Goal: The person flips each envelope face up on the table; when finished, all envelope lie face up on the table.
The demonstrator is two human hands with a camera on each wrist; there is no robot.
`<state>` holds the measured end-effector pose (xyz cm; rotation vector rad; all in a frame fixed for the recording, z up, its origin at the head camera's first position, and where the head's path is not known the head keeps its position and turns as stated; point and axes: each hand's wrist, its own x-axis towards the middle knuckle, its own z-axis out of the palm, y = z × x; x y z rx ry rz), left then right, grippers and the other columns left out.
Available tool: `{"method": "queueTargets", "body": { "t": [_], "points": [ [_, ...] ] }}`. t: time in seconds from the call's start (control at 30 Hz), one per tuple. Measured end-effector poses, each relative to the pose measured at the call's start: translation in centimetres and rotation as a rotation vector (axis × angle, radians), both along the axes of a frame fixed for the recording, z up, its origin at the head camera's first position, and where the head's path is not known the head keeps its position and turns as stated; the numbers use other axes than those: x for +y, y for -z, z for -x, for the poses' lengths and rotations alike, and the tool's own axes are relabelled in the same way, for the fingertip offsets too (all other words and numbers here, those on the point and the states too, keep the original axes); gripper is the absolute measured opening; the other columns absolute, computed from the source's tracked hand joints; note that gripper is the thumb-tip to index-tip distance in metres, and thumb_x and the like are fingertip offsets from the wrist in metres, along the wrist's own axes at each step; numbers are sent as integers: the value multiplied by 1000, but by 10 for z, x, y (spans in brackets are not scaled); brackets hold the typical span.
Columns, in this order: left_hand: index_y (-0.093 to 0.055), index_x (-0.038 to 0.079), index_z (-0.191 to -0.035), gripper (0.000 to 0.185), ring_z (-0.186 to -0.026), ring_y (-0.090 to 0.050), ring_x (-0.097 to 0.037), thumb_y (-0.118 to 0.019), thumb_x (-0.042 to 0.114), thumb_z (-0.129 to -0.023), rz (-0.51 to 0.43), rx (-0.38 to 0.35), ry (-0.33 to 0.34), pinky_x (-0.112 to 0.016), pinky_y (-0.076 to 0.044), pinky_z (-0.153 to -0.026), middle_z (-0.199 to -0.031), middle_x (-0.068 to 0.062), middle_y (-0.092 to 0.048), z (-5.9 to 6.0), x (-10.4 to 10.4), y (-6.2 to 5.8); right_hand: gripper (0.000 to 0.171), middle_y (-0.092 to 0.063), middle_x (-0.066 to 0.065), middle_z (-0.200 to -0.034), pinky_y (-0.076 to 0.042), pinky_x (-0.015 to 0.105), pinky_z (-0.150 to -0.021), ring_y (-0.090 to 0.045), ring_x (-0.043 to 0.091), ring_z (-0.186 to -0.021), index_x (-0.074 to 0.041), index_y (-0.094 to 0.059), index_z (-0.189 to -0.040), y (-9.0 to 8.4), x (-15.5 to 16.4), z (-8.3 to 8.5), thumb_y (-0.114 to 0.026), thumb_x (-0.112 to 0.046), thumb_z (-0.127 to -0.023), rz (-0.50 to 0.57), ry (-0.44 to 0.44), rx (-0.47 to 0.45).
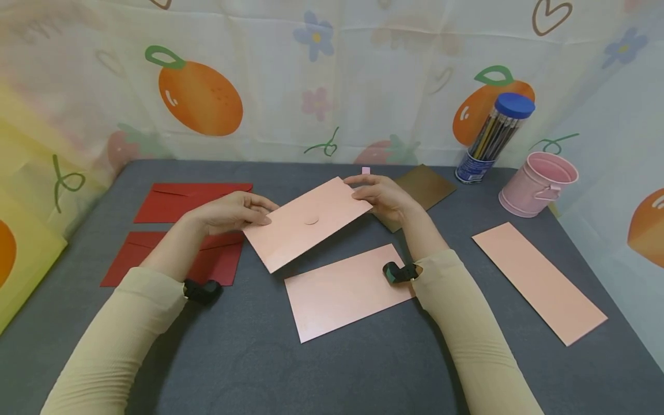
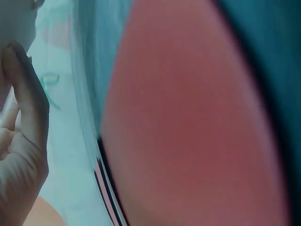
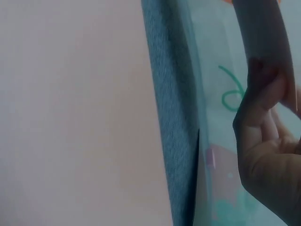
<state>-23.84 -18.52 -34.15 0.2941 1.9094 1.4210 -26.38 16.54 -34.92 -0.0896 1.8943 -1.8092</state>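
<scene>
A pink envelope point(image 1: 306, 222) with a small round tab at its middle is held up, tilted, between both hands. At its left end, my left hand point(image 1: 230, 210) pinches the edge between thumb and fingers. My right hand point(image 1: 386, 199) grips the upper right corner; in the right wrist view the same hand point(image 3: 268, 160) pinches the shaded envelope point(image 3: 265, 37). Below lies a second pink envelope point(image 1: 342, 294), flat on the table and partly under the right wrist. The left wrist view shows my left hand point(image 2: 26, 132) at its edge.
Two red envelopes point(image 1: 176, 199) lie at the left, one partly behind the left forearm. A brown envelope point(image 1: 425, 184) lies behind the right hand. On the right are another pink piece point(image 1: 539, 282), a pink bucket point(image 1: 534, 184) and a blue-capped tub of pencils point(image 1: 493, 138).
</scene>
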Motion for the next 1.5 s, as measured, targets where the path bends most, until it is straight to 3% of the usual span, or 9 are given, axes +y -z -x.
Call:
{"method": "queueTargets", "body": {
  "t": [0.2, 0.37, 0.47, 0.67, 0.83, 0.97, 1.2, 1.37, 1.5],
  "points": [
    [-59, 4, -118, 24, -87, -65, -8, -60, 15, -96, 47, 29, 55, -27, -56, -85, -93, 9, -68, -5, 20, 2, 45, -69, -1, -98, -57, 26, -66, -69, 10, -77, -10, -52, -140, -1, -7, -2, -59, -7, -96, 47, -35, -2],
    [-58, 7, -106, 10, -81, -64, -9, -59, 11, -97, -14, 35, -35, -26, -57, -80, -88, 5, -63, -6, 26, 2, 47, -62, -1, -98, -56, 20, -68, -65, 10, -77, -4, -43, -143, -5, -6, -4, -57, -14, -100, 145, 61, -6],
    [-54, 8, -104, 7, -80, -62, -9, -57, 10, -98, -63, 47, -90, -25, -57, -81, -87, 5, -60, -7, 28, 2, 49, -62, 1, -100, -59, 21, -74, -67, 12, -82, 0, -37, -145, -6, -5, -3, -53, -14, -101, 177, 38, -24],
    [-47, 9, -100, 8, -77, -59, -9, -55, 10, -98, -109, 50, -169, -22, -57, -80, -85, 5, -55, -8, 36, -1, 39, -63, 3, -98, -61, 25, -77, -68, 15, -82, 0, -44, -133, -3, -16, -5, -58, -6, -97, 85, -76, -18],
    [-45, 7, -95, 11, -75, -62, -9, -56, 8, -98, -121, 37, -158, -23, -60, -78, -81, 2, -55, -8, 40, 0, 18, -61, 1, -87, -60, 22, -70, -65, 12, -73, -8, -52, -109, -1, -24, -6, -60, -2, -93, 21, -68, 5],
    [-47, 6, -98, 9, -77, -65, -10, -56, 8, -98, -150, 22, -163, -26, -61, -82, -85, 0, -57, -8, 40, 1, 17, -63, 1, -83, -59, 22, -67, -65, 12, -71, -9, -56, -109, -1, -25, -6, -61, -3, -94, -10, -85, -1],
    [-47, 8, -118, 21, -78, -68, -8, -55, 8, -99, -221, 45, -296, -24, -61, -79, -91, 4, -64, -8, 36, -1, 39, -69, -3, -83, -58, 26, -69, -68, 12, -75, -6, -54, -133, -1, -24, -8, -62, -7, -95, -107, -195, 24],
    [-48, 9, -117, 21, -77, -67, -6, -55, 6, -98, -264, 64, -371, -23, -61, -76, -90, 6, -64, -7, 34, -1, 43, -71, -3, -86, -58, 27, -69, -69, 13, -79, -7, -53, -136, 0, -23, -9, -64, -10, -94, -137, -206, 42],
    [-48, 11, -114, 20, -76, -67, -7, -57, 4, -97, -358, 37, -503, -23, -61, -74, -91, 6, -62, -6, 30, -4, 44, -70, -1, -88, -58, 27, -71, -66, 13, -78, -7, -54, -135, 1, -19, -8, -65, -13, -93, -164, -190, 50]
  ]
}}
